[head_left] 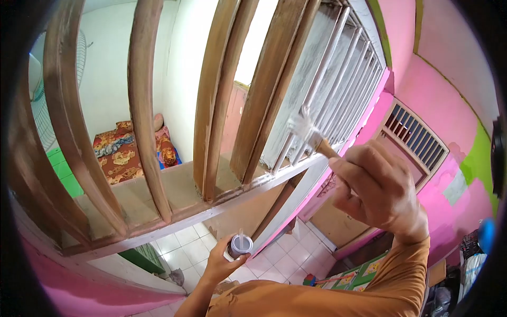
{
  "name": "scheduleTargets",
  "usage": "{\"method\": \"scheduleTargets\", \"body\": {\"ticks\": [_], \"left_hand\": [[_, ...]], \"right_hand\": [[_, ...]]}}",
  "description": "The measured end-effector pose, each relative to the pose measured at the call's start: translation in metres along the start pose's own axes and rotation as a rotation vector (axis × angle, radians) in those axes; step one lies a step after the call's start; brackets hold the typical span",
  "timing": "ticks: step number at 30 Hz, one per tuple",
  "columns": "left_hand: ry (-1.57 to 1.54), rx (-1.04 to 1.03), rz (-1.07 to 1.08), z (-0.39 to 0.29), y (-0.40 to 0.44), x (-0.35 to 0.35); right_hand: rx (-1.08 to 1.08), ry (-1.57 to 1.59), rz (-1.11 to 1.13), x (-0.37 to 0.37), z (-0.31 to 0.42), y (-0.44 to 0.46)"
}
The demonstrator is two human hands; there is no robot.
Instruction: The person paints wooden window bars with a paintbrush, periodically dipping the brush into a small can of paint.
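My right hand point(375, 185) is closed on the wooden handle of a paintbrush point(311, 132). The brush has pale, wet-looking bristles, tilted up and left against the white-painted slats point(330, 79) of a ventilation frame. Lower down, my left hand point(224, 264) is wrapped round a small open can point(241, 245) with a whitish rim and a thin pale stick or streak in it. The can is below the frame's white-edged sill point(222, 203). Brown wooden slats point(142, 105) stand upright left of the white ones.
Beyond the slats lie a patterned mattress point(121, 153) and a fan point(58, 84). Below is a tiled floor point(280, 251). A pink wall point(459, 227) and a door with a slatted vent point(414, 137) are on the right; a green patterned item point(364, 272) is low down.
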State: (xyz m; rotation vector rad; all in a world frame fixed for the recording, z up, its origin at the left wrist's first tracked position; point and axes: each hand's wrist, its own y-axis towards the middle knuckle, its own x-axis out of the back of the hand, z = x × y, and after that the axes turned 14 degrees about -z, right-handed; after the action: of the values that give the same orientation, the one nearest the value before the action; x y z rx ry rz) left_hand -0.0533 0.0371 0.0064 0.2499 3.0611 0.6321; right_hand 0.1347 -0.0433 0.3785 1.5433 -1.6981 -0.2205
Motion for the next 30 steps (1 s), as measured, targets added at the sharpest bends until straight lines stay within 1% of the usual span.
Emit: {"method": "scheduleTargets", "body": {"ticks": [2,3,4,6,7,9,12,14,16,18,20,21,23,26,28,29,30], "left_hand": [[0.011,-0.003,0.007,0.004,0.000,0.000],[-0.007,0.017,0.009,0.002,0.000,0.000],[-0.024,0.037,0.013,-0.001,0.000,0.000],[0.000,0.003,0.018,-0.004,0.002,0.000],[-0.019,0.011,0.008,-0.002,0.001,-0.001],[-0.040,0.015,-0.005,0.004,0.000,-0.003],[-0.068,0.026,-0.006,0.007,-0.001,-0.004],[-0.002,0.010,0.003,-0.003,0.000,-0.003],[-0.014,0.006,0.002,0.003,0.000,-0.004],[-0.026,-0.001,0.002,0.005,-0.001,-0.003],[-0.013,-0.002,0.005,0.006,-0.002,-0.001],[-0.012,-0.005,0.001,0.007,-0.002,0.000],[-0.049,0.019,-0.003,0.012,-0.005,0.000],[-0.025,0.031,0.003,0.018,-0.007,0.002],[-0.005,0.030,0.004,0.012,-0.008,0.004],[0.003,0.033,0.000,0.008,-0.008,0.003],[0.012,0.028,-0.007,0.003,-0.008,0.003]], "right_hand": [[-0.066,0.041,-0.012,0.003,-0.005,-0.002],[-0.069,0.011,-0.075,0.004,-0.013,0.003],[-0.171,-0.067,-0.140,0.006,-0.016,0.007],[-0.089,-0.154,-0.243,0.015,-0.038,0.021],[-0.090,-0.161,-0.249,0.019,-0.043,0.027],[-0.123,-0.141,-0.362,0.023,-0.048,0.037],[-0.104,-0.072,-0.357,0.009,-0.048,0.047],[-0.089,-0.057,-0.343,0.001,-0.053,0.056],[0.005,-0.149,-0.322,-0.004,-0.063,0.066],[-0.016,-0.151,-0.314,0.000,-0.068,0.068],[-0.189,-0.107,-0.439,0.003,-0.067,0.068],[-0.127,-0.137,-0.448,0.011,-0.070,0.065],[-0.117,-0.124,-0.461,0.013,-0.065,0.060],[-0.122,-0.095,-0.483,0.007,-0.067,0.051],[-0.175,-0.109,-0.544,0.006,-0.066,0.040],[-0.274,-0.092,-0.583,0.007,-0.063,0.034],[-0.275,-0.089,-0.594,0.005,-0.060,0.028]]}}
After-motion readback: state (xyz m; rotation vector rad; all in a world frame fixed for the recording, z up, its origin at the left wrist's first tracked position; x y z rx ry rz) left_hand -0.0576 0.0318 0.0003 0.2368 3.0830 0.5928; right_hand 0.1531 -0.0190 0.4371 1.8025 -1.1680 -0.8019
